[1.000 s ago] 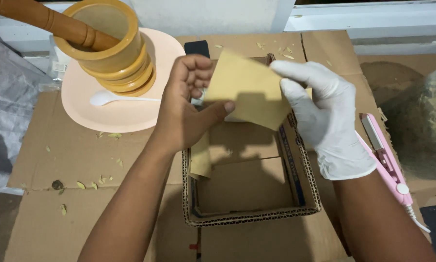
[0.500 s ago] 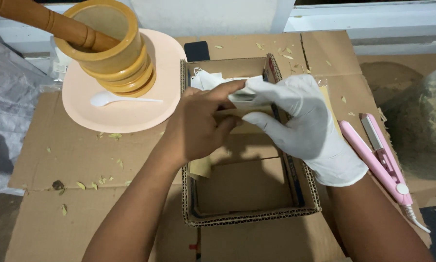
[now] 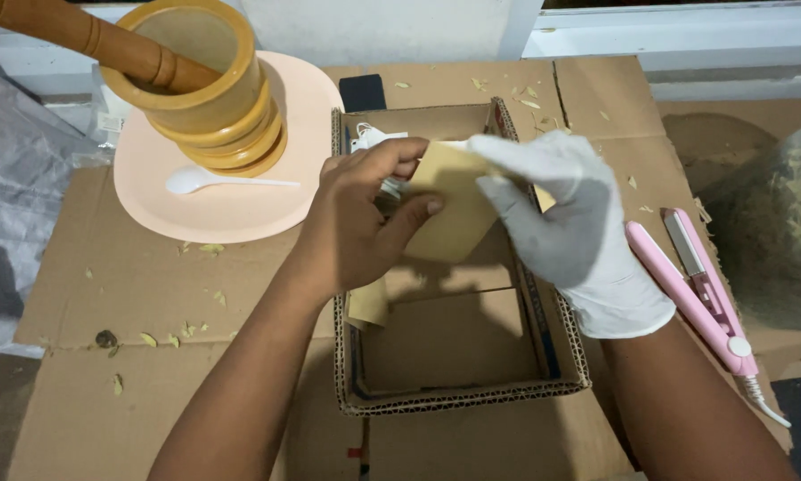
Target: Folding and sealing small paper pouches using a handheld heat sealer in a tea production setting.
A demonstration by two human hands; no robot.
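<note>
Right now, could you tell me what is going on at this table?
A person holds a tan paper pouch over an open cardboard box, the bare left hand and the gloved right hand both on it. A wooden mortar and white spoon sit on a pink plate; a pink sealer lies to the right.

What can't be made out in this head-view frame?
- Far part of the cardboard box, head view: the left hand and gloved right hand cover it.
- White items in the box corner: mostly hidden by the left hand, kind unclear.
- Tan paper pouch: its contents cannot be seen.
- Wooden pestle: cut off by the top-left edge.
- Pink flat iron: cord runs off at the right.
</note>
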